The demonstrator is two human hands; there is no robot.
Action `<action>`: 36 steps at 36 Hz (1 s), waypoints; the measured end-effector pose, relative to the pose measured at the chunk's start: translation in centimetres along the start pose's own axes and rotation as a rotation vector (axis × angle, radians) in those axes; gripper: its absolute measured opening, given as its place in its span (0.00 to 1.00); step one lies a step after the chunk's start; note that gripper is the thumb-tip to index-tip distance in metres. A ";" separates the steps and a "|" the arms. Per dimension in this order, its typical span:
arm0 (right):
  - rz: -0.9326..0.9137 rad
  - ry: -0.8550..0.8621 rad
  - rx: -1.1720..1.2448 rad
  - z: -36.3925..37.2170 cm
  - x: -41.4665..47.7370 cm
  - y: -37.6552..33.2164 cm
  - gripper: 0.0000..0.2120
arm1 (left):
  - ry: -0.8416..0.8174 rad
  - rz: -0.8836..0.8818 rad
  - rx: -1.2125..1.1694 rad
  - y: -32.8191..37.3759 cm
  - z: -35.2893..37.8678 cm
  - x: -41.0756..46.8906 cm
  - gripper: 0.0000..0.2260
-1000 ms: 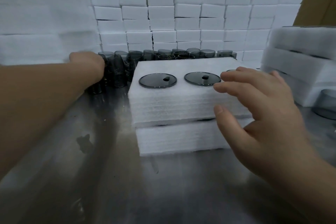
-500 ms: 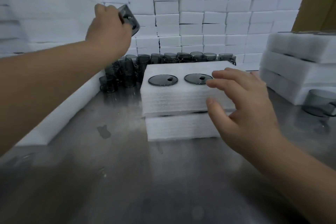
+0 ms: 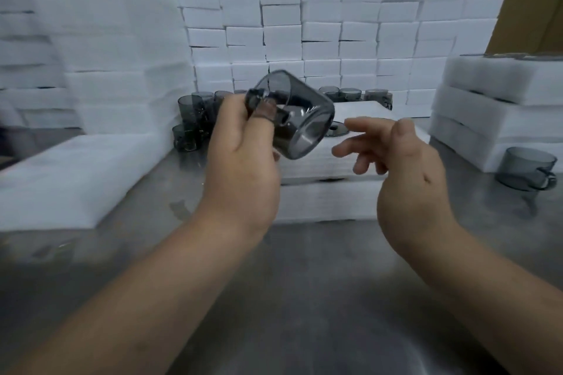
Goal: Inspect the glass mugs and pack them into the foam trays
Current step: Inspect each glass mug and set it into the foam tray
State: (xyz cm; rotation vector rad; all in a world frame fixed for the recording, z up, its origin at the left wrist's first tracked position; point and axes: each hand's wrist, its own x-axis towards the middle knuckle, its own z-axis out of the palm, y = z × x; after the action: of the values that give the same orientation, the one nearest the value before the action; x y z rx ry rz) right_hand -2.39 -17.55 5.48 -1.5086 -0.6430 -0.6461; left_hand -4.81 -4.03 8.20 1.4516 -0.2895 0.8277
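Left: a foam stack [image 3: 91,70], with a slab [image 3: 76,179] lying before it on the bench [image 3: 304,298]; I judge this to be spare packing kept within reach. Beside it, at the back, loose mugs [image 3: 195,113] stand crowded together, apparently stock awaiting inspection.

Centre: my left grip [image 3: 243,161] is clamped on one mug [image 3: 295,119], thumb at the handle, fingers curled round the body. I hold the mug raised and tipped on its side, clear of the bench, so that light passes through the grey glass and flaws would show. Inspection is the step in hand; this piece is not yet packed. Behind and below it lies the tray [image 3: 307,169], stacked on another. A dark round glass shape shows in its top, which I take for a mug already seated.

Right of centre: my right grip [image 3: 405,173] holds nothing, fingers apart and relaxed, just beside the mug and over the tray, placed to take or turn the glass.

Far right: a tray pile [image 3: 493,113], and a lone mug [image 3: 528,169] on the bench near it.
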 end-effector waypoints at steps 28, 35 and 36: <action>0.548 -0.422 0.379 1.3 -0.3 -0.8 0.15 | -0.225 0.438 0.290 -3.7 -2.8 -1.5 0.16; 0.548 -0.387 0.401 1.5 -0.4 -1.0 0.16 | -0.226 0.526 0.393 -4.0 -3.1 -1.9 0.17; 0.549 -0.386 0.415 1.5 -0.5 -1.0 0.16 | -0.223 0.524 0.390 -4.1 -3.0 -1.9 0.17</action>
State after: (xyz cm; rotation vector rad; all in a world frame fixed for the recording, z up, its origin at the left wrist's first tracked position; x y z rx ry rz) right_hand -3.44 -16.00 5.80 -1.3354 -0.5701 0.1974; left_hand -4.42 -1.38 3.46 1.8731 -0.7309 1.1894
